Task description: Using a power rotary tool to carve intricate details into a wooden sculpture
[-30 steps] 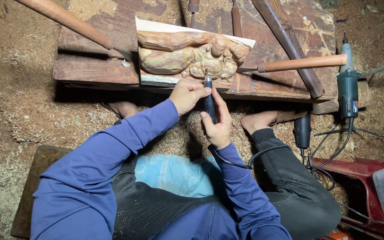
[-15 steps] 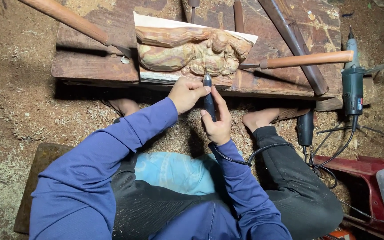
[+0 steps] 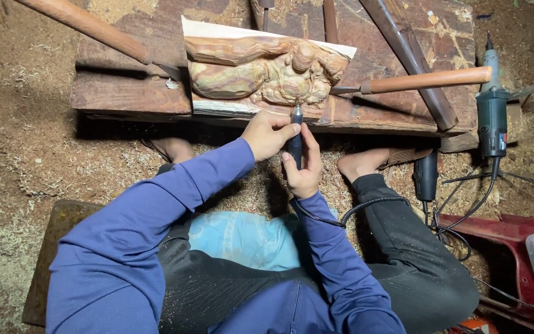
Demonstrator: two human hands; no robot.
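Sawdust covers the floor around a dark wooden bench [image 3: 131, 93], where a banded tan carving [image 3: 261, 71] lies; both hands, left [image 3: 267, 133] and right [image 3: 304, 170], clasp a black rotary tool [image 3: 295, 139] touching its lower edge.

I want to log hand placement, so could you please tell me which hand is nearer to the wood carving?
Left. The left hand sits just below the wood carving, steadying the rotary tool; the right hand grips the tool lower down, farther from it.
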